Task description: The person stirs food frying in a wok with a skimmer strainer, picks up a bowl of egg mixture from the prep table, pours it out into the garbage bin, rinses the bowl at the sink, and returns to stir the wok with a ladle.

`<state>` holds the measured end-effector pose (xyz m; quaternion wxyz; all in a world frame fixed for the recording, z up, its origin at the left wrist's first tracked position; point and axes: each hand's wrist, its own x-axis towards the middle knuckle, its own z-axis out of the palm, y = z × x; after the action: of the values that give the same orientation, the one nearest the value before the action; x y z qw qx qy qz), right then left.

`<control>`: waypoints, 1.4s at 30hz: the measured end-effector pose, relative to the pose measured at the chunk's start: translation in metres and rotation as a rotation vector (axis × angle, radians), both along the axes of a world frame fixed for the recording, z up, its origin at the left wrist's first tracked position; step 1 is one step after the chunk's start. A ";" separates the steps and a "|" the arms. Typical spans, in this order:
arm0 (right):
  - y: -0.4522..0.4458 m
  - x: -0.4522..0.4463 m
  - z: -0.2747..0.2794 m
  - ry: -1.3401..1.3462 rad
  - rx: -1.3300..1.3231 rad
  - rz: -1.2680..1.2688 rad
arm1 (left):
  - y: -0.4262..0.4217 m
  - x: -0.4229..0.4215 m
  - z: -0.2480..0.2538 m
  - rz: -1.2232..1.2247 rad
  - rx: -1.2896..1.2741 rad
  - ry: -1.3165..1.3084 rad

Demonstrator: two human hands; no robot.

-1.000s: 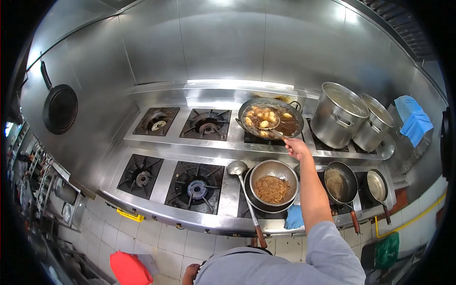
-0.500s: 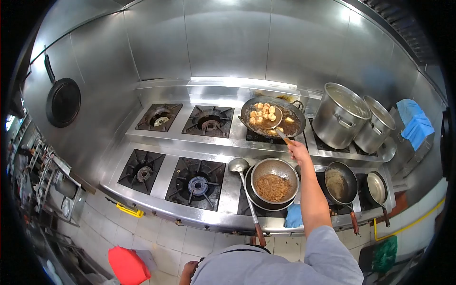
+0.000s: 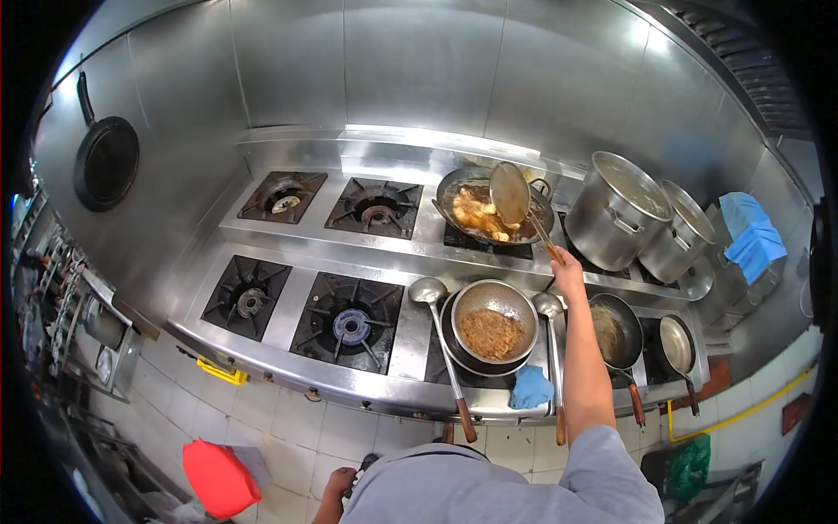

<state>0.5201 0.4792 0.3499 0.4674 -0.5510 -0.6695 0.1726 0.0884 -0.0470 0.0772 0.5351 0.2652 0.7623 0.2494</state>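
My right hand (image 3: 567,270) is closed around the wooden handle of a skimmer (image 3: 510,194). The skimmer's round bowl is tilted up on edge over a black wok (image 3: 455,179) on the back burner. Golden fried pieces (image 3: 474,212) lie in dark, bubbling oil below it; the pieces look blurred. My left hand (image 3: 342,480) hangs low beside my body, away from the stove. Its fingers are small and partly hidden, and a dark shape shows beside it.
In front of the wok, a metal bowl of brown crumbly food (image 3: 498,330) sits in a black pan. Ladles (image 3: 428,291) flank it, with a blue cloth (image 3: 531,388) nearby. Two tall pots (image 3: 617,211), a frying pan (image 3: 616,330) and a small saucepan (image 3: 676,343) stand at right.
The skimmer has gone from lying low in the wok to standing tilted above the oil. The fried pieces that were in it are now in the oil. The view has shifted slightly.
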 end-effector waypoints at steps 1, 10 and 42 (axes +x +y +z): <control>0.000 0.005 0.001 -0.004 -0.001 -0.004 | 0.000 0.000 -0.003 -0.004 -0.001 -0.004; -0.025 0.021 0.058 0.016 -0.330 -0.220 | 0.004 -0.002 -0.011 0.058 -0.015 -0.118; -0.024 -0.017 0.064 0.195 -0.332 -0.119 | -0.002 -0.015 -0.029 0.041 0.001 -0.038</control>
<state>0.5034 0.4549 0.4144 0.4421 -0.6397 -0.5496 0.3055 0.0732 -0.0492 0.0487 0.5442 0.2447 0.7572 0.2657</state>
